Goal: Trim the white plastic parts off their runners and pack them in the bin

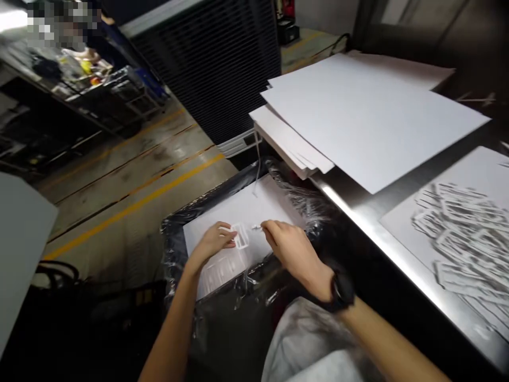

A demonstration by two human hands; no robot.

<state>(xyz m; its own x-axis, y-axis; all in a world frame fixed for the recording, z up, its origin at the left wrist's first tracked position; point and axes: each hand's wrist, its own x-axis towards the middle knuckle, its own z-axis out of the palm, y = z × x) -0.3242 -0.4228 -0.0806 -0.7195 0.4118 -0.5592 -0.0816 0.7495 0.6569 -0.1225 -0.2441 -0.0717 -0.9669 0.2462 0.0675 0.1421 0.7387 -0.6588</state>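
Note:
My left hand [217, 241] is closed on a small white rectangular frame-shaped piece [241, 236], gripping its left edge between thumb and fingers. To its right, the fingers of my right hand [287, 241] pinch a small whitish bit [256, 227], too small and blurred to name. Both hands are above a white sheet [274, 204] lying in a black plastic-lined tray [175, 233]. On the sheet, below my left hand, are several pale translucent pieces [222, 270] in a row.
To the right, a metal table [358, 209] carries a stack of large white sheets [369, 116] that overhangs its edge. Nearer lies a board with many small white frame-like pieces [469, 239]. A dark ribbed panel [214, 69] stands behind; a person works at a cluttered bench at upper left.

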